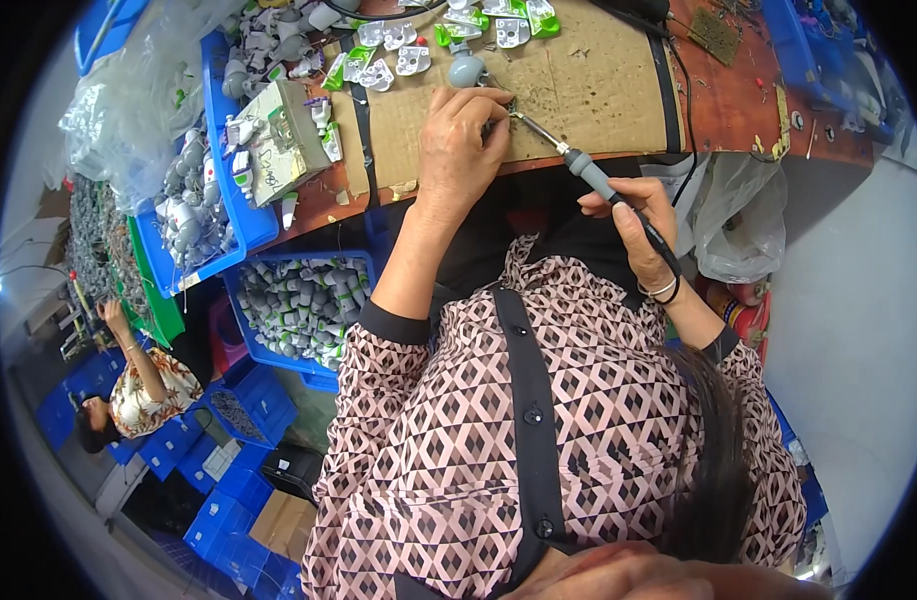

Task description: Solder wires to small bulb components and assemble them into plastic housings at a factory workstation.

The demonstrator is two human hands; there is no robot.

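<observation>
Grey soldering iron [591, 172] points onto cardboard [619, 95], right hand [653, 203] gripping it penlike, likely for control | left hand [459, 140] curls near its tip; whether it pinches anything, I can't tell | round grey part [467, 70] beyond.

A reddish-brown bench [747, 98] carries a cardboard sheet [614, 75], with black tape strips [671, 95] along two sides; on the cardboard lie green-and-white plastic pieces [413, 61] and a round grey part [467, 71], with a brown pad [716, 38] farther right
</observation>
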